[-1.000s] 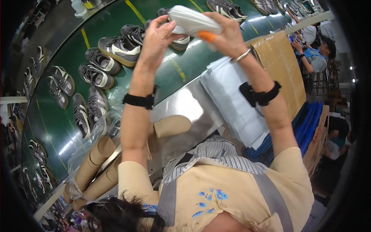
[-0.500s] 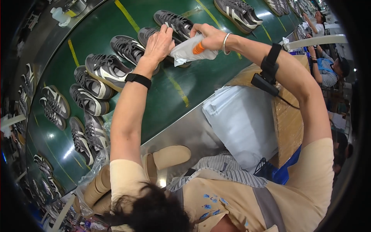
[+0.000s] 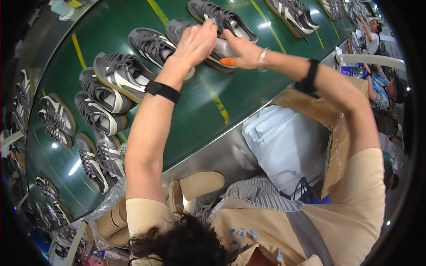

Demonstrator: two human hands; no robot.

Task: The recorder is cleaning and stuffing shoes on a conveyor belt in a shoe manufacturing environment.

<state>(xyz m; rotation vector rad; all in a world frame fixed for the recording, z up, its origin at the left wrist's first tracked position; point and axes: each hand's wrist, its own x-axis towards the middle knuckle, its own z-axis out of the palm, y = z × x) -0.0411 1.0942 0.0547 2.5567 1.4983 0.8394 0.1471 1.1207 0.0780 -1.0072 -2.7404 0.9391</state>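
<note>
A dark grey sneaker point(image 3: 178, 29) with a gum-coloured sole lies on the green work surface point(image 3: 186, 119), its toe pointing to the far left. My left hand point(image 3: 196, 43) is closed over its laces and tongue, with the fingertips partly hidden. At the shoe's opening, my right hand point(image 3: 245, 51) has the thumb on one side and an orange-covered finger on the other. A pale patch shows between them; I cannot tell whether it is paper or lining. Next to this shoe lie a second grey sneaker point(image 3: 148, 44) on the left and another point(image 3: 217, 15) beyond.
More grey sneakers point(image 3: 117, 75) stand along the left, and a pair point(image 3: 293, 15) lies at the far right. A cardboard box point(image 3: 333, 150) holding stacked white paper sheets point(image 3: 288, 137) sits near my right arm. Beige shoe-shaped forms point(image 3: 202, 185) lie close to my body. Co-workers point(image 3: 377, 88) are at right.
The white paper wad that my right hand held above the sneaker is no longer plainly visible. My right hand has come down onto the shoe's opening, closer to my left hand.
</note>
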